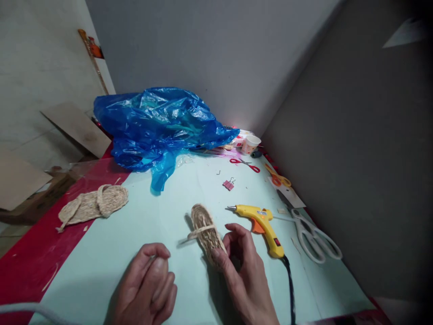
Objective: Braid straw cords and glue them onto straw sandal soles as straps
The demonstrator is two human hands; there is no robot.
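Observation:
A small sandal of coiled straw-coloured rope (202, 225) stands tilted above the light green sheet, a pale cord strap crossing it. My right hand (241, 271) grips its near end between thumb and fingers. The strap's loose end sticks out to the left, with something thin and greyish at its tip. To the left, my left hand (147, 284) is curled closed, thumb against the index finger, apart from the sandal; whatever it may hold is hidden. A second rope sandal (93, 205) lies at the left. Right of my right hand lies a yellow glue gun (262, 221), nozzle pointing left.
A blue plastic bag (165, 122) fills the back. Red-handled scissors (245, 164), a pink binder clip (229, 183) and a paper cup (251, 143) are behind the glue gun. Large grey-handled scissors (314, 237) and orange-handled scissors (279, 176) lie near the right wall.

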